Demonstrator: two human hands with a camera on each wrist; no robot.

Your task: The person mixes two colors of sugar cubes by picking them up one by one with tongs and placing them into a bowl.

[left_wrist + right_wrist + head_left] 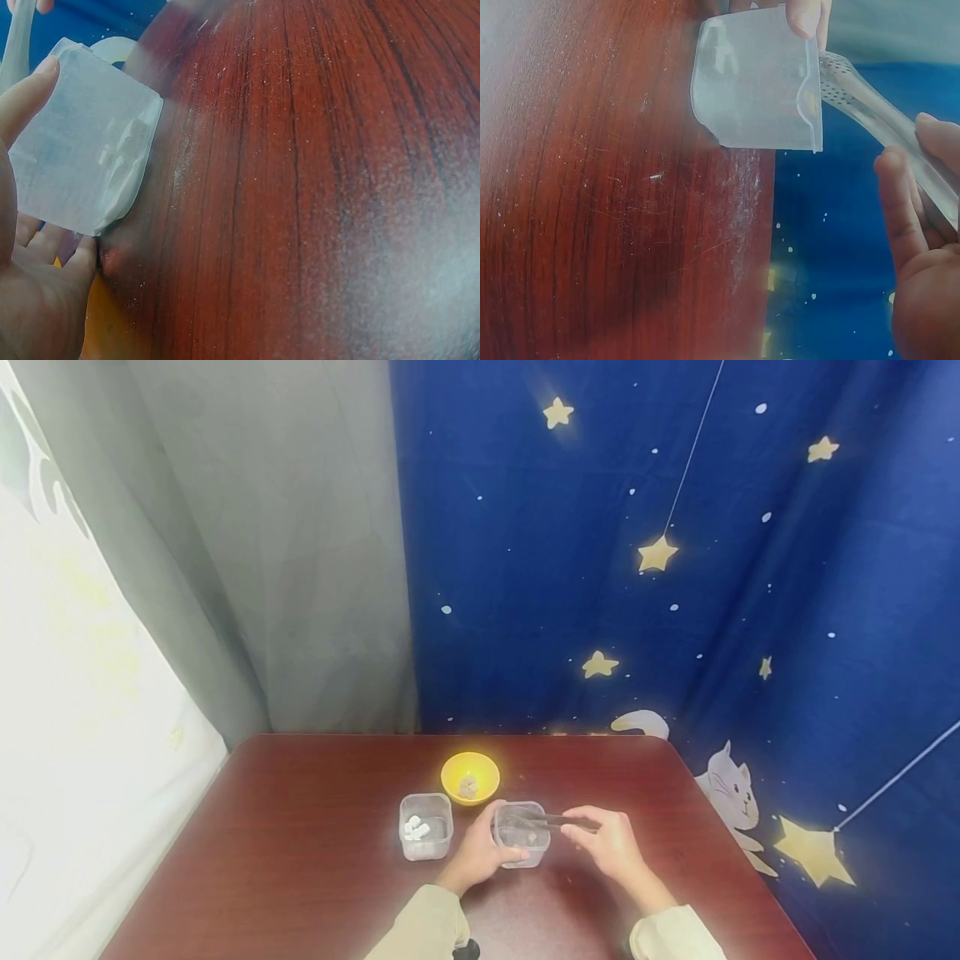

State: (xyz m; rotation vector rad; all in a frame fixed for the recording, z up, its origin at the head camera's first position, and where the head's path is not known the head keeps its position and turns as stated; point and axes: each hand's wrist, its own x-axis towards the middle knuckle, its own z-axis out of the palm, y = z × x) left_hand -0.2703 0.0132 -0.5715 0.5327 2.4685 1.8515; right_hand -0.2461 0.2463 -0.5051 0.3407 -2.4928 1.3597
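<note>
My left hand (477, 852) grips a clear plastic container (534, 860) by its sides, thumb on the near side and fingers at the far left. A small brownish piece (532, 839) shows inside it. In my right hand (613, 845) is a pair of metal tongs (885, 120), pinched between thumb and fingers. Their perforated tips reach over the container's rim, partly hidden by its wall in the right wrist view. The left wrist view shows the container (75, 142) tilted, with my thumb along its edge.
Left of the held container stands a second clear container (426, 853) with several white pieces (416, 828). Behind them sits a yellow bowl (450, 778) holding light brownish pieces (468, 787). All are on a dark red wooden table (322, 827), with grey and blue curtains (510, 568) behind its far edge.
</note>
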